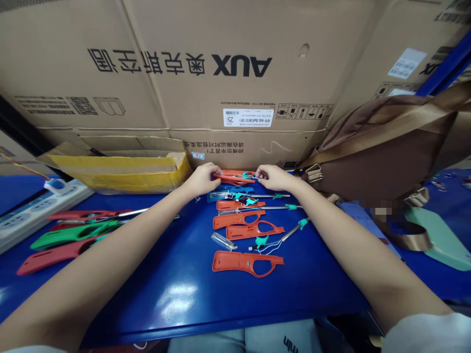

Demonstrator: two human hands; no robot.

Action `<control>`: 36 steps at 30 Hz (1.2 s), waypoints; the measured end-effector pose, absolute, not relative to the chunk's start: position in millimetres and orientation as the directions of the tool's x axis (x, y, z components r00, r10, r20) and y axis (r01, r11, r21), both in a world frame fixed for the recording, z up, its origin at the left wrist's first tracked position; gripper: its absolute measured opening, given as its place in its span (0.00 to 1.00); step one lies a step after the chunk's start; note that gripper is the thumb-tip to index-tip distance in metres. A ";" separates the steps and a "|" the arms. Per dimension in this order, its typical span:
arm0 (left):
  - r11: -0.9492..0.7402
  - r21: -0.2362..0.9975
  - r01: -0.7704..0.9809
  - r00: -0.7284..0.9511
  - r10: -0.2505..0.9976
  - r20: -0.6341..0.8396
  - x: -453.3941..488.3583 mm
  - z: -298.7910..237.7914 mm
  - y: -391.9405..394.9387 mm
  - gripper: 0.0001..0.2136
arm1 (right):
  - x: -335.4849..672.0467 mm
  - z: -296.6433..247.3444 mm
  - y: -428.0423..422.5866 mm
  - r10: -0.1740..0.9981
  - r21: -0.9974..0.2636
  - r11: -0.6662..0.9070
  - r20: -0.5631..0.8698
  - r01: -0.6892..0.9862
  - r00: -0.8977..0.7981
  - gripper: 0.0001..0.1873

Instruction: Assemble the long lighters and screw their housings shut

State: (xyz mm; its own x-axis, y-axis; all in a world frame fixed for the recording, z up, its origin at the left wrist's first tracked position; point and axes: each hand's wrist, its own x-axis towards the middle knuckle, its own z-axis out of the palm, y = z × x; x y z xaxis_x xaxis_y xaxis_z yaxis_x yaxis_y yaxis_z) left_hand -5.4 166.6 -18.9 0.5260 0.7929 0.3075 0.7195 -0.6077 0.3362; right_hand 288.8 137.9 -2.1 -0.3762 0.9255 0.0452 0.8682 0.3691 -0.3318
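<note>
At the far side of the blue table, my left hand (203, 179) is closed on the orange-red casing of a long-nosed lighter (235, 179). My right hand (273, 177) pinches at its front end, where thin white wires (251, 177) run to the fingertips; green pieces show there. Closer to me lie an orange casing half (255, 229), another casing half (230, 262), a clear fuel tank (223, 241), and a metal tube with a green collar (294, 228), wired to a green trigger (262, 241). Blue casing parts (235, 189) lie just below my hands.
Assembled lighters, one of them green (73, 234), lie under my left forearm. A yellow-edged box (121, 174) and a white power strip (40, 211) stand left. A brown bag (382, 142) and a pale green case (441, 240) are right. A big cardboard sheet (176, 98) walls the back.
</note>
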 end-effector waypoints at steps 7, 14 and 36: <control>-0.638 0.343 0.689 0.502 0.762 0.408 -0.2 -18.5 161.2 0.16 | 285.1 7.1 133.0 0.903 -0.317 0.429 0.175 0.846 -0.393 0.16; -0.690 0.323 0.648 0.437 0.684 0.585 10.2 -0.9 113.2 0.11 | 270.8 23.3 93.9 0.823 -0.296 0.559 0.312 0.775 -0.474 0.12; -0.859 0.385 0.338 0.896 0.419 0.148 -2.8 -9.1 0.0 0.07 | 290.1 20.9 -6.0 0.671 -0.361 0.632 -0.187 0.686 -0.717 0.07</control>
